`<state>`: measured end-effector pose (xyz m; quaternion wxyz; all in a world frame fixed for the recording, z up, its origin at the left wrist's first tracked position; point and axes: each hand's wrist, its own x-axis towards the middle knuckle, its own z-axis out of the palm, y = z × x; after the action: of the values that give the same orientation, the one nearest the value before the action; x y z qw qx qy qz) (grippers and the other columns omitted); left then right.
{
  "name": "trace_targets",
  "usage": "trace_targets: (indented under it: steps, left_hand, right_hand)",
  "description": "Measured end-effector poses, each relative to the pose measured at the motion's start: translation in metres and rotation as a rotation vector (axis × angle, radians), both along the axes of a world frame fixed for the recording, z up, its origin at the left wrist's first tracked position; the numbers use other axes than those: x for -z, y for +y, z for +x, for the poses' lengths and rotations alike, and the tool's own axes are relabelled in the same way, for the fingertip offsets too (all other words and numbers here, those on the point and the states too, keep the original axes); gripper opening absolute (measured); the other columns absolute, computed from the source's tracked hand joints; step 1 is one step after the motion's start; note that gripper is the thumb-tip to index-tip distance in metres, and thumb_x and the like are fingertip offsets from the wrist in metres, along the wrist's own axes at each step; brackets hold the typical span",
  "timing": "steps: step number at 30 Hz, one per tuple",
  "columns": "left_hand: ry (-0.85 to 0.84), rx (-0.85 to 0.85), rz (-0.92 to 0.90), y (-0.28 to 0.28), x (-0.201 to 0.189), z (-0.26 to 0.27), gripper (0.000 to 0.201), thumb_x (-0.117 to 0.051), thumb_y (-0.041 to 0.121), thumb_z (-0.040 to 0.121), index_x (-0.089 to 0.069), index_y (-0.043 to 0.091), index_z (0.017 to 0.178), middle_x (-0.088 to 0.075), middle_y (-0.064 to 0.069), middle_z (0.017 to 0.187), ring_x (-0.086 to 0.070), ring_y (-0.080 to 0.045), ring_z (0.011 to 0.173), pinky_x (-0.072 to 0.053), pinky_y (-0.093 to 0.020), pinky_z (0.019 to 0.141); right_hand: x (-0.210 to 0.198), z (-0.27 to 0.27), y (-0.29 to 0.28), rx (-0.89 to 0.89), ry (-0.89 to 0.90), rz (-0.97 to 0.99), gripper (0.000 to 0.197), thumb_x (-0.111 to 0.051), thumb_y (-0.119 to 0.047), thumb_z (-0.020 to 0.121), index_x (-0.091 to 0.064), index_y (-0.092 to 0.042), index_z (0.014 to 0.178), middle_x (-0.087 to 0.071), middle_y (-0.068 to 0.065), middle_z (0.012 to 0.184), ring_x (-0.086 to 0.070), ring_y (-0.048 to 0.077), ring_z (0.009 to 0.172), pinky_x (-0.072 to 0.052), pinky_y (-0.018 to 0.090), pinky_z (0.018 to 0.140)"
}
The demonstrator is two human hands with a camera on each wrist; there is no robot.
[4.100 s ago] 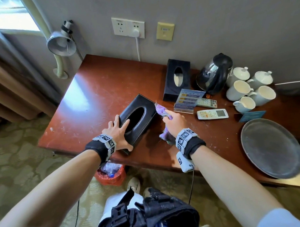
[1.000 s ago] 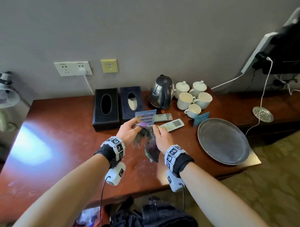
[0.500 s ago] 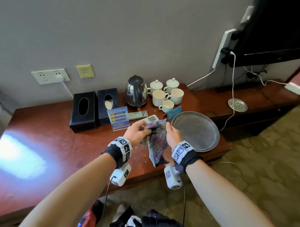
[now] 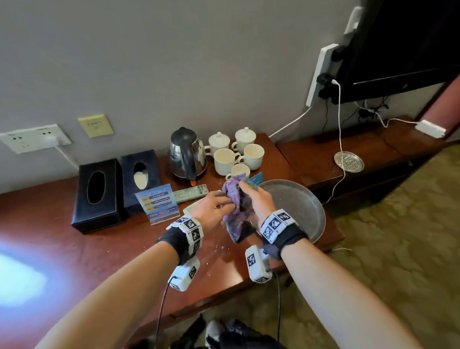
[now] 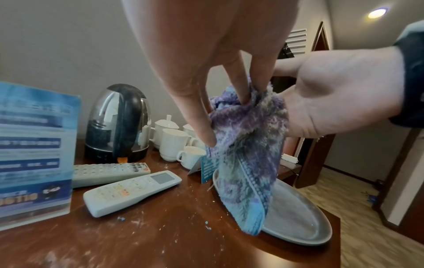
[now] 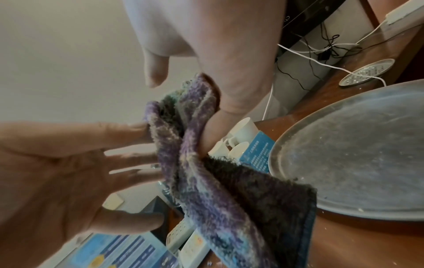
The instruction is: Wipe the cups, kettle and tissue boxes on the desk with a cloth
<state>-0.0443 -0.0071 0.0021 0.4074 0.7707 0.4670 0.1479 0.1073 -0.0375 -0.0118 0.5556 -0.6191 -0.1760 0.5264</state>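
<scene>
Both my hands hold a purple-blue cloth [image 4: 238,209] in the air above the desk [image 4: 96,252], just in front of the cups. My left hand [image 4: 224,202] pinches its upper fold between thumb and fingers [image 5: 241,90]. My right hand [image 4: 246,189] grips the same bunch from the other side, and the cloth [image 6: 218,190] hangs down over its fingers. The steel kettle [image 4: 187,155] stands at the back with several white cups [image 4: 224,159] to its right. Two black tissue boxes [image 4: 96,194] [image 4: 141,177] stand side by side left of it.
Two remote controls [image 5: 130,190] and a blue sign stand [image 4: 159,203] lie under my left hand. A grey oval tray [image 4: 303,205] sits at the desk's right front corner. A small blue card [image 4: 255,178], a metal dish [image 4: 348,161] and white cables lie further right.
My hands have shifted right along the desk with the cloth, from the sign stand toward the tray. Four seconds ago my left hand rested on a tissue box; that box now stands beside the other.
</scene>
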Motion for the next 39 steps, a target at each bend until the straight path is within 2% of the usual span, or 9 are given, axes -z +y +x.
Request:
trace_targets:
  steps: [4, 11, 14, 18, 21, 27, 32, 36, 39]
  left_hand:
    - [-0.02, 0.005, -0.08, 0.028, 0.018, 0.014, 0.026, -0.069, 0.026, 0.092, -0.073, 0.014, 0.115, -0.04, -0.003, 0.148, -0.045, -0.017, 0.13, -0.028, -0.018, 0.103]
    - [-0.181, -0.103, -0.093, 0.055, 0.034, 0.038, 0.006, -0.074, 0.022, 0.087, -0.077, 0.018, 0.09, -0.058, 0.001, 0.131, -0.054, -0.013, 0.116, -0.037, -0.026, 0.103]
    - [-0.215, -0.216, -0.052, 0.064, 0.036, 0.052, 0.011, -0.076, 0.023, 0.085, -0.068, 0.02, 0.091, -0.067, 0.002, 0.108, -0.062, -0.013, 0.098, -0.05, -0.037, 0.095]
    - [-0.305, -0.192, -0.242, 0.068, 0.041, 0.076, 0.064, -0.082, 0.024, 0.08, -0.049, 0.023, 0.134, -0.058, 0.004, 0.12, -0.059, -0.004, 0.098, -0.052, -0.013, 0.073]
    - [-0.339, -0.192, -0.417, 0.063, 0.051, 0.099, 0.074, -0.085, 0.039, 0.068, -0.054, 0.032, 0.135, -0.068, -0.003, 0.119, -0.067, -0.02, 0.104, -0.058, -0.036, 0.09]
    - [-0.165, -0.315, -0.35, 0.053, 0.065, 0.147, 0.035, -0.076, 0.018, 0.083, -0.063, 0.039, 0.108, -0.069, 0.001, 0.095, -0.067, -0.02, 0.096, -0.055, -0.04, 0.093]
    - [-0.075, -0.345, -0.382, 0.043, 0.079, 0.177, 0.045, -0.074, 0.012, 0.085, -0.061, 0.022, 0.128, -0.067, -0.001, 0.101, -0.063, -0.017, 0.097, -0.049, -0.027, 0.087]
    - [0.063, -0.343, -0.403, 0.037, 0.092, 0.189, 0.05, -0.076, 0.015, 0.083, -0.06, 0.022, 0.129, -0.065, -0.01, 0.116, -0.064, -0.026, 0.105, -0.053, -0.033, 0.091]
    - [0.2, -0.328, -0.378, 0.032, 0.097, 0.191, 0.045, -0.073, 0.018, 0.084, -0.061, 0.026, 0.127, -0.066, -0.007, 0.115, -0.065, -0.027, 0.103, -0.054, -0.035, 0.091]
  right_hand:
    - [0.006, 0.016, 0.02, 0.0, 0.011, -0.035, 0.038, -0.078, -0.016, 0.078, -0.068, -0.005, 0.113, -0.073, 0.02, 0.1, -0.07, 0.037, 0.084, -0.058, 0.044, 0.069]
    - [0.015, 0.05, 0.044, 0.005, -0.05, -0.051, 0.03, -0.066, 0.01, 0.076, -0.066, 0.004, 0.105, -0.069, 0.025, 0.093, -0.066, 0.033, 0.073, -0.055, 0.038, 0.065]
    - [0.018, 0.066, 0.049, -0.028, -0.077, -0.043, 0.026, -0.066, 0.011, 0.075, -0.069, 0.001, 0.099, -0.071, 0.025, 0.09, -0.067, 0.033, 0.077, -0.056, 0.039, 0.069]
    - [0.019, 0.093, 0.05, -0.047, -0.118, -0.027, 0.021, -0.062, 0.01, 0.076, -0.07, 0.001, 0.094, -0.073, 0.018, 0.082, -0.067, 0.03, 0.073, -0.057, 0.038, 0.07]
    - [0.02, 0.117, 0.047, -0.056, -0.105, -0.023, 0.023, -0.061, 0.009, 0.078, -0.069, 0.001, 0.098, -0.072, 0.015, 0.08, -0.067, 0.028, 0.073, -0.055, 0.035, 0.067]
    - [0.052, 0.162, 0.048, -0.188, 0.001, -0.134, 0.055, -0.082, -0.041, 0.067, -0.072, -0.012, 0.113, -0.072, 0.014, 0.11, -0.067, 0.037, 0.107, -0.052, 0.051, 0.095]
    - [0.065, 0.191, 0.04, -0.249, -0.234, -0.177, 0.05, -0.079, -0.011, 0.077, -0.059, -0.009, 0.123, -0.069, 0.009, 0.116, -0.065, 0.027, 0.107, -0.051, 0.045, 0.097]
    - [0.085, 0.2, 0.038, -0.37, -0.449, -0.237, 0.047, -0.075, -0.006, 0.081, -0.056, -0.004, 0.125, -0.065, 0.008, 0.117, -0.059, 0.023, 0.106, -0.045, 0.031, 0.095]
    - [0.105, 0.2, 0.036, -0.549, -0.678, -0.336, 0.04, -0.072, -0.017, 0.084, -0.058, -0.019, 0.121, -0.067, 0.008, 0.116, -0.059, 0.03, 0.112, -0.046, 0.041, 0.102]
